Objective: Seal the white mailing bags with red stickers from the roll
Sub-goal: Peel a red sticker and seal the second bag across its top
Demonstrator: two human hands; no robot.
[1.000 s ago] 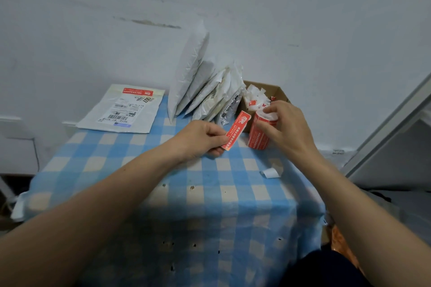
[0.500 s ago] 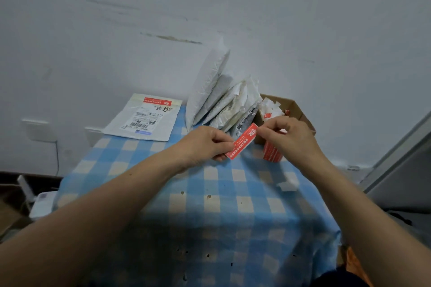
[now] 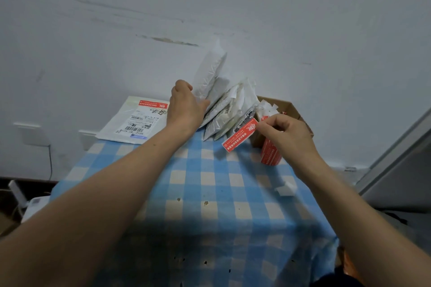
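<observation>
My right hand [image 3: 289, 137] pinches one short end of the red sticker [image 3: 240, 138] between thumb and forefinger, the other fingers [image 3: 283, 121] curled loosely above. The sticker is a flat red strip with white print and a round logo at each end. It hangs free in the air, slanting down and away to the left of those fingers, clear of the surface [image 3: 210, 193].

The sticker roll [image 3: 270, 152] stands upright just below and behind my right hand. It is red with white text and partly hidden by the hand.

My left hand [image 3: 186, 109] grips the tallest bag [image 3: 211, 77]: fingers [image 3: 183, 85] curled at its left edge, thumb against its front face. That bag is plain white, puffy and wrinkled, and leans on the wall. Right of the thumb, more white mailing bags [image 3: 228, 109] lean in a row, some showing printed labels.

Left of that hand a sealed bag [image 3: 137, 121] lies flat, with a red strip on its far edge and a barcode label. A cardboard box [image 3: 293, 109] sits beyond my right fingers, and a white paper scrap [image 3: 285, 190] lies on the checked cloth beside my right wrist.
</observation>
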